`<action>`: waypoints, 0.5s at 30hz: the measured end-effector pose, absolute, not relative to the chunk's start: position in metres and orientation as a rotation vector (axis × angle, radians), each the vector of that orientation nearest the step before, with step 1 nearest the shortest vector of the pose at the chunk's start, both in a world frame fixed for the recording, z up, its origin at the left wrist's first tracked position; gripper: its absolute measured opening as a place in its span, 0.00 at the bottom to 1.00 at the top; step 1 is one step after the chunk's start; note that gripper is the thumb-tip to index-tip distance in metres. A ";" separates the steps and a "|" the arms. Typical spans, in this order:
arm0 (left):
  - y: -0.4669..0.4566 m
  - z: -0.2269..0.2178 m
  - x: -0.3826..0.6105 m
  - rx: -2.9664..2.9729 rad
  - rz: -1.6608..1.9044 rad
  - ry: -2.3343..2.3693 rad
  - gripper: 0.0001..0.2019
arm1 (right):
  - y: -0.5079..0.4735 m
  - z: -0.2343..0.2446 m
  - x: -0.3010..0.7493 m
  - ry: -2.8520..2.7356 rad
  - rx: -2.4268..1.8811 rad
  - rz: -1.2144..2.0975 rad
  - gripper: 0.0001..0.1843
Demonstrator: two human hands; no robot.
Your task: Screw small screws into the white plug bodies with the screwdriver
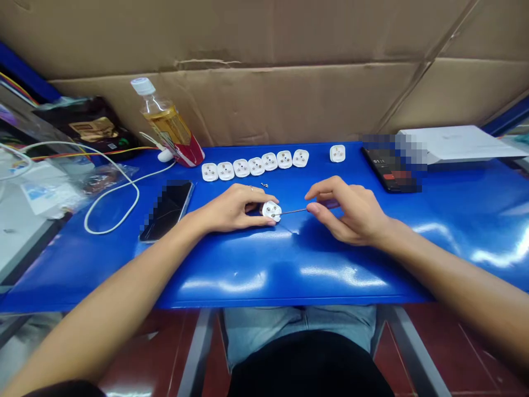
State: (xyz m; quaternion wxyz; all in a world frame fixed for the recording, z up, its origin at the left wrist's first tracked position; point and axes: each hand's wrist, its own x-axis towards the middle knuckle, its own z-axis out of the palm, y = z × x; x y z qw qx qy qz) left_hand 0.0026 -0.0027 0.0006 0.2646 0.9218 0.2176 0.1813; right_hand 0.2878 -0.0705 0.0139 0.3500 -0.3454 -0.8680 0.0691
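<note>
My left hand grips a white plug housing between thumb and fingers, just above the blue table. Metal terminals show on the face of this housing. Reaching in from the right, my right hand holds a thin screwdriver, whose shaft runs leftward with its tip at the lower part of the housing. The handle is hidden by my fingers. A few tiny screws lie behind my left hand. Further back, several similar white plug housings form a row, and one more housing sits apart to the right.
A smartphone lies left of my left hand, near a white cable. Behind it leans a drink bottle. At the back right are a dark phone and a white box. Cardboard walls the rear edge.
</note>
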 end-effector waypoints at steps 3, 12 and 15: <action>-0.003 0.001 0.002 2.489 0.482 0.594 0.24 | -0.071 0.016 0.287 -2.277 -0.903 0.177 0.08; -0.002 0.001 0.003 2.490 0.480 0.585 0.23 | -0.072 0.015 0.286 -2.285 -0.906 0.081 0.08; -0.002 0.000 0.003 2.490 0.476 0.585 0.23 | -0.071 0.015 0.287 -2.263 -0.941 0.047 0.06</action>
